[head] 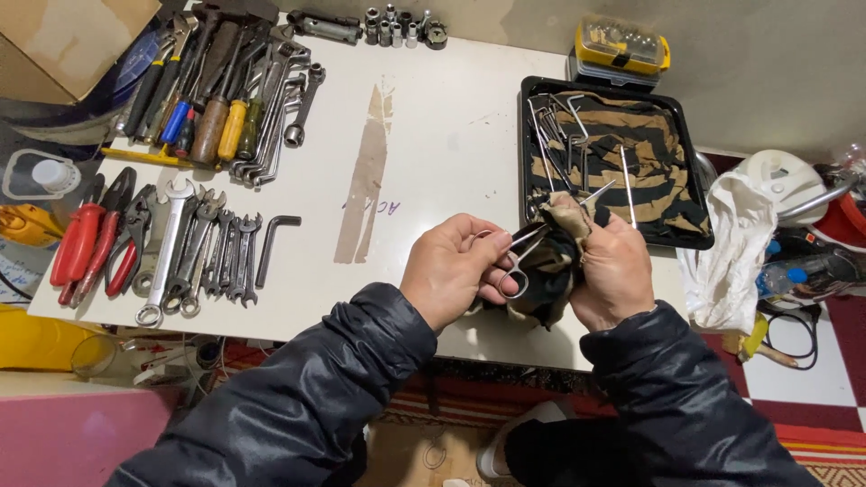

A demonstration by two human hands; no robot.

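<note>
Left hand pinches the ringed handles of a pair of small metal scissors, fingers curled round the loops so the tool stays steady, while the right hand is closed round a tan and black rag bunched over the blades, a grip that looks suited to rubbing the metal. Both hands work just above the near edge of the white table, right in front of the black tray, presumably so the tool has only a short way to travel. The scissors look thin, silvery and bright, their points poking out of the cloth toward the tray (how clean they are is too small to tell). Inside the tray, on a striped cloth, lie several hex keys. Far left sit screwdrivers in a heap, and nearer on the left a row of spanners beside red-handled pliers, sorted by kind.
</note>
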